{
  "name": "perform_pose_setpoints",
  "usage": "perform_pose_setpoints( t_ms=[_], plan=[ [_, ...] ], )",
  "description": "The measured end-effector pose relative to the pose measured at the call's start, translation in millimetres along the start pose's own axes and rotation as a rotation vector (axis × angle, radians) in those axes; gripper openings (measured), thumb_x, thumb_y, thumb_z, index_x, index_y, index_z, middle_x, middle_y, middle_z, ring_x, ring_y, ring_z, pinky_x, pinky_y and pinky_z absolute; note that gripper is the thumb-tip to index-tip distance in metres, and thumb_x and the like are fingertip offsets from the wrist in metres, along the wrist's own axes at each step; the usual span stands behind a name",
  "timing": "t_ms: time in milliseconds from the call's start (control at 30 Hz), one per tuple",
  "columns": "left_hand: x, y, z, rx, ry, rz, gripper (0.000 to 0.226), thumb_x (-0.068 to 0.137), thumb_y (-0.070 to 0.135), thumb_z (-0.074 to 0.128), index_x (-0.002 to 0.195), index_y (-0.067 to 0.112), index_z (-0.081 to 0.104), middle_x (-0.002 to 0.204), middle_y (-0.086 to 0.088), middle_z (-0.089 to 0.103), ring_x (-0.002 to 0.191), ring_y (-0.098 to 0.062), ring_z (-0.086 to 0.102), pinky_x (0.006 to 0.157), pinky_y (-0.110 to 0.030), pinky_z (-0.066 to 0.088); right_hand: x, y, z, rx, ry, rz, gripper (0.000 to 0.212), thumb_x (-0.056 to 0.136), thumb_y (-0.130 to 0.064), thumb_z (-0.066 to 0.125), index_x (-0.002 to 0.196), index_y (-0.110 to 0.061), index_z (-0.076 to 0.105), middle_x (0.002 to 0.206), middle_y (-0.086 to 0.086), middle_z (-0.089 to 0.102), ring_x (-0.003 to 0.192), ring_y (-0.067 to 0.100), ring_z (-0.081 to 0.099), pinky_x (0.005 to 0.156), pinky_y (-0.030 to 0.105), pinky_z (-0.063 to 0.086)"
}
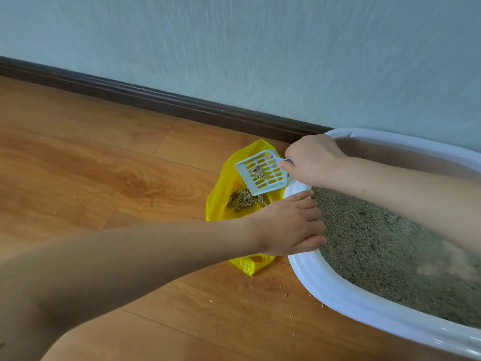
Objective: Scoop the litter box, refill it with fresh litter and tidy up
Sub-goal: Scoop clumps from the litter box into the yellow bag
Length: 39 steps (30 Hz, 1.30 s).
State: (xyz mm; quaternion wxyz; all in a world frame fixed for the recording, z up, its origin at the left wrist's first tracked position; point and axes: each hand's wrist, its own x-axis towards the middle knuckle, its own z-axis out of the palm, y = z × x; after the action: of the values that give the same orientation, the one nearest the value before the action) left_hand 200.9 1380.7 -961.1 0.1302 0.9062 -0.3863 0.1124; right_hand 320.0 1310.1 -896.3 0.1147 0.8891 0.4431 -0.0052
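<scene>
Nearest me, her left hand [289,225] rests with straight fingers on the litter box [346,295] rim, over grey litter [377,235]. Beyond it, the right hand [312,160] grips the handle of a white slotted scoop [261,171], tilted above a yellow bag [221,199] on the wooden floor [104,165] beside the box.

You get bright, even daylight with no hard shadows; only a soft shade lies under the left forearm. A pale sheen streaks the floor [109,175], and highlights glint on the litter box [364,306] rim. The wall [234,48] smears with motion blur, and the baseboard [156,97] bows from wide-angle distortion.
</scene>
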Motion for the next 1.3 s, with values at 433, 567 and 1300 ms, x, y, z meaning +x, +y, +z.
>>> perform_pose_setpoints(
  t_ms=[433, 567, 1300],
  plan=[
    [-1.2, -0.4, 0.9, 0.02, -0.014, 0.005, 0.041, 0.098, 0.037, 0.035, 0.086, 0.01, 0.064, 0.085, -0.008, 0.058, 0.097, -0.03, 0.053, 0.113, -0.042, 0.025, 8.5, -4.3, 17.7, -0.543, 0.329, -0.252, 0.035, 0.07, -0.039, 0.08, 0.051, -0.021, 0.058, 0.046, -0.004, 0.047, 0.043, 0.017, 0.046, 0.051, 0.023, 0.029],
    [0.0, 0.6, -1.4, 0.016, -0.025, 0.005, 0.041, 0.099, 0.036, 0.035, 0.087, 0.01, 0.064, 0.086, -0.009, 0.058, 0.096, -0.032, 0.053, 0.111, -0.041, 0.028, 1.8, -6.1, 17.2, -0.538, 0.298, -0.233, 0.031, 0.069, -0.033, 0.081, 0.054, -0.02, 0.058, 0.049, -0.004, 0.047, 0.046, 0.017, 0.046, 0.052, 0.026, 0.029],
    [23.2, -1.9, -5.6, 0.02, -0.218, 0.151, 0.044, 0.101, 0.039, 0.028, 0.074, 0.021, 0.056, 0.072, 0.005, 0.053, 0.075, -0.02, 0.046, 0.082, -0.036, 0.04, -211.5, 203.1, 16.4, 0.333, -0.418, 0.699, 0.044, 0.089, -0.038, 0.057, 0.058, -0.008, 0.066, 0.047, 0.0, 0.052, 0.047, 0.021, 0.048, 0.049, 0.027, 0.032]
  ],
)
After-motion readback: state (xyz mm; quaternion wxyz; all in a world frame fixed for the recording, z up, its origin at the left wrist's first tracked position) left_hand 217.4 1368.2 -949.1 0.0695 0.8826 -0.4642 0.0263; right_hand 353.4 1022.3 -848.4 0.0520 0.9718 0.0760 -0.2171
